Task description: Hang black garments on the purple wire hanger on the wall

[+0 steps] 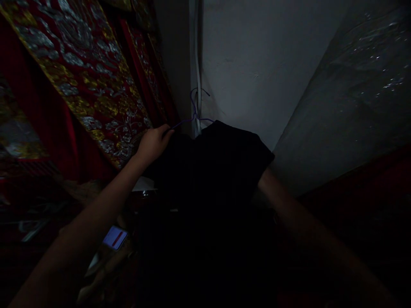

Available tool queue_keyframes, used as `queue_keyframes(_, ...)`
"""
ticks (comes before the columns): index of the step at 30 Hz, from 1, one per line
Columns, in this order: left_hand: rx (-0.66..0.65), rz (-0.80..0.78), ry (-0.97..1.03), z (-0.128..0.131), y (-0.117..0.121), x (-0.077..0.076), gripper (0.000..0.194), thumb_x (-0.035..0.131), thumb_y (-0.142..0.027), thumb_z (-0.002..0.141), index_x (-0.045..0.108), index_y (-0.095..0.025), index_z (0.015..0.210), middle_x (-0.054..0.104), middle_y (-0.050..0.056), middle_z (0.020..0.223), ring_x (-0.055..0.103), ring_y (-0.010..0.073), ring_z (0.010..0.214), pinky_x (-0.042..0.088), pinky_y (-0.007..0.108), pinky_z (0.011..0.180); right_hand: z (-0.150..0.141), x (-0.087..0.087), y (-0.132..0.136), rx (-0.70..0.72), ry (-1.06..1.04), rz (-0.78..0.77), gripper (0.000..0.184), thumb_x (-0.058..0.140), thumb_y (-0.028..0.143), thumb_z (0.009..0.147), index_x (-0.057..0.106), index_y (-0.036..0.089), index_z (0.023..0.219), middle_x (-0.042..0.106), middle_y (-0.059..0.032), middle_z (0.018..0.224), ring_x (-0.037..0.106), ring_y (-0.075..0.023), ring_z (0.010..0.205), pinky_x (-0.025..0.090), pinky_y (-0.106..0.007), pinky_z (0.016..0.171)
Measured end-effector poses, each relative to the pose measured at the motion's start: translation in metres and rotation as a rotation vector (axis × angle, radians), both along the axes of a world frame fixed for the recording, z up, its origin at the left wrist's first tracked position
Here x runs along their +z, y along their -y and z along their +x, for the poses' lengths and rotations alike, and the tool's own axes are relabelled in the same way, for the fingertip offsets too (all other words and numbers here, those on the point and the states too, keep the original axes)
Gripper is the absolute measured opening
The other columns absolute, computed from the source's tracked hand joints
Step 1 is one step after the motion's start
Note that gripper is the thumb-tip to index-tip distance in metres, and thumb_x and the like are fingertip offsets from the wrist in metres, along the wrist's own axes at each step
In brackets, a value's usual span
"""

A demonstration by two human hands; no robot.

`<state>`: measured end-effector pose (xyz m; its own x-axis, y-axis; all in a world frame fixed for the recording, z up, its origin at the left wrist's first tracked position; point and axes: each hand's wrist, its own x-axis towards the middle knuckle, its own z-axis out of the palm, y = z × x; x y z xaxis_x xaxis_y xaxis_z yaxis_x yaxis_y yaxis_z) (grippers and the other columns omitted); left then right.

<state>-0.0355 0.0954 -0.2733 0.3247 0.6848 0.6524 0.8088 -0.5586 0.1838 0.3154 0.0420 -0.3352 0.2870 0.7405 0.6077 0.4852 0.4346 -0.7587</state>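
1. Dark garment point(224, 167) is on a purple hanger point(193, 102), before the pale wall point(247, 64).
2. Left hand point(154, 143): thumb and fingers pinch garment's shoulder at hanger arm.
3. Right hand hidden by garment; finger state cannot be told.

Free room before the pale wall point(250, 64), right of the hanger point(193, 112); leftward way hemmed by embroidered cloth point(96, 85) near the left hand point(154, 142), pale strip point(197, 55) upright at the hook, shiny sheet point(340, 111) slanting along the right, dark shirt point(221, 167) blocking the middle below.
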Motion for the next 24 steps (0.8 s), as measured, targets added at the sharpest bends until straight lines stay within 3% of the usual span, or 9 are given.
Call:
queue_keyframes(4, 0.052, 0.014, 0.023, 0.003, 0.005, 0.004, 0.038, 0.043, -0.046, 0.1, 0.068, -0.019, 0.11, 0.074, 0.011, 0.093, 0.067, 0.0261, 0.082, 0.046, 0.033, 0.075, 0.013, 0.038, 0.018, 0.155, -0.033, 0.07, 0.099, -0.003, 0.068, 0.098, 0.077, 0.01, 0.094, 0.072, -0.0187, 0.108, 0.064, -0.0255, 0.11, 0.047, -0.045, 0.088)
queue_keyframes(7, 0.014, 0.02, 0.129, 0.008, -0.002, 0.006, 0.038, 0.044, -0.046, 0.1, 0.064, -0.018, 0.115, 0.073, 0.009, 0.096, 0.066, 0.0241, 0.085, 0.045, 0.031, 0.076, -0.003, 0.07, 0.031, 0.245, -0.049, 0.083, 0.098, -0.006, 0.066, 0.098, 0.074, 0.011, 0.109, 0.07, -0.0174, 0.119, 0.063, -0.0247, 0.116, 0.047, -0.046, 0.093)
queue_keyframes(10, -0.11, -0.027, 0.286, 0.014, -0.011, 0.004, 0.04, 0.043, -0.049, 0.1, 0.066, -0.017, 0.105, 0.071, 0.007, 0.091, 0.063, 0.0204, 0.079, 0.045, 0.03, 0.071, -0.033, 0.08, 0.048, 0.405, -0.101, 0.033, 0.09, 0.008, 0.075, 0.096, 0.074, 0.015, 0.113, 0.073, -0.0137, 0.111, 0.066, -0.0274, 0.112, 0.05, -0.046, 0.093)
queue_keyframes(13, -0.275, -0.136, 0.487, 0.022, -0.006, -0.001, 0.055, 0.033, -0.06, 0.1, 0.066, -0.018, 0.088, 0.064, 0.005, 0.074, 0.058, 0.0167, 0.067, 0.043, 0.029, 0.062, -0.057, 0.063, 0.062, 0.757, 0.066, -0.117, 0.081, 0.033, 0.082, 0.088, 0.075, 0.016, 0.108, 0.075, -0.0117, 0.099, 0.069, -0.0293, 0.104, 0.054, -0.044, 0.088)
queue_keyframes(15, -0.378, -0.154, 0.581, 0.032, 0.009, -0.006, 0.062, 0.032, -0.068, 0.097, 0.066, -0.018, 0.083, 0.062, 0.005, 0.073, 0.058, 0.0163, 0.068, 0.045, 0.029, 0.063, -0.068, 0.042, 0.064, 0.85, 0.303, -0.179, 0.058, 0.055, 0.068, 0.088, 0.074, 0.019, 0.112, 0.075, -0.0101, 0.104, 0.069, -0.0286, 0.106, 0.053, -0.044, 0.093)
queue_keyframes(17, -0.482, -0.175, 0.637, 0.045, 0.029, -0.01, 0.066, 0.032, -0.073, 0.094, 0.067, -0.018, 0.082, 0.064, 0.006, 0.079, 0.062, 0.0174, 0.075, 0.048, 0.03, 0.069, -0.075, 0.017, 0.058, 0.722, 0.476, -0.123, 0.049, 0.07, 0.045, 0.085, 0.066, 0.023, 0.129, 0.069, -0.0102, 0.125, 0.063, -0.0283, 0.119, 0.047, -0.045, 0.105)
queue_keyframes(21, -0.699, -0.476, 0.763, 0.077, 0.067, -0.013, 0.08, 0.017, -0.079, 0.092, 0.067, -0.018, 0.081, 0.069, 0.009, 0.082, 0.067, 0.0214, 0.084, 0.053, 0.034, 0.076, -0.088, -0.033, 0.032, 0.381, 0.604, 0.048, 0.115, 0.086, 0.034, 0.066, 0.02, 0.02, 0.16, 0.027, -0.0183, 0.162, 0.027, -0.0365, 0.149, 0.026, -0.057, 0.121)
queue_keyframes(22, -0.765, -0.575, 0.795, 0.084, 0.073, -0.013, 0.082, 0.014, -0.078, 0.093, 0.068, -0.017, 0.08, 0.07, 0.01, 0.083, 0.068, 0.0224, 0.086, 0.054, 0.035, 0.077, -0.092, -0.043, 0.026, 0.316, 0.633, 0.064, 0.125, 0.087, 0.034, 0.063, 0.012, 0.019, 0.161, 0.022, -0.0202, 0.163, 0.022, -0.0396, 0.151, 0.021, -0.062, 0.121)
queue_keyframes(24, -0.895, -0.721, 0.86, 0.093, 0.08, -0.014, 0.078, 0.019, -0.076, 0.094, 0.069, -0.017, 0.082, 0.072, 0.01, 0.087, 0.069, 0.0236, 0.093, 0.054, 0.037, 0.085, -0.097, -0.058, 0.019, 0.182, 0.658, 0.105, 0.125, 0.085, 0.031, 0.064, 0.007, 0.018, 0.161, 0.025, -0.0228, 0.16, 0.023, -0.0429, 0.149, 0.018, -0.068, 0.119)
